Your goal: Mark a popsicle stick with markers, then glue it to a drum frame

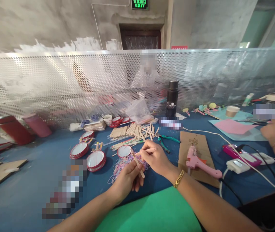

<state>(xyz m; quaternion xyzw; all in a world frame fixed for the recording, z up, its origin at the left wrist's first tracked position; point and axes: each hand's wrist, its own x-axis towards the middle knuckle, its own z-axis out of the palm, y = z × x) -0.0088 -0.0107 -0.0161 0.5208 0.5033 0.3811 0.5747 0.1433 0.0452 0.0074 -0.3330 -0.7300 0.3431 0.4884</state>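
Observation:
My left hand [128,176] is closed on a flat wooden craft stick [141,173], which slants up and away. At the stick's upper end my right hand [155,158] is closed in a pinch; what lies between its fingertips is too small to make out. Beneath both hands spreads a tangle of pink, purple and white strings [118,166]. Just behind it lies a round white disc with a red rim [124,151]. More red-rimmed discs sit in a stack [96,160] to the left, with sticks poking out behind.
Loose craft sticks [137,131] and teal-handled pliers [168,138] lie farther back. A pink glue gun [201,162] rests on cardboard [184,145] at right, near a power strip [242,164] and cables. A black bottle [172,100] stands by the perforated screen [99,83]. Another person's hand [274,130] is far right.

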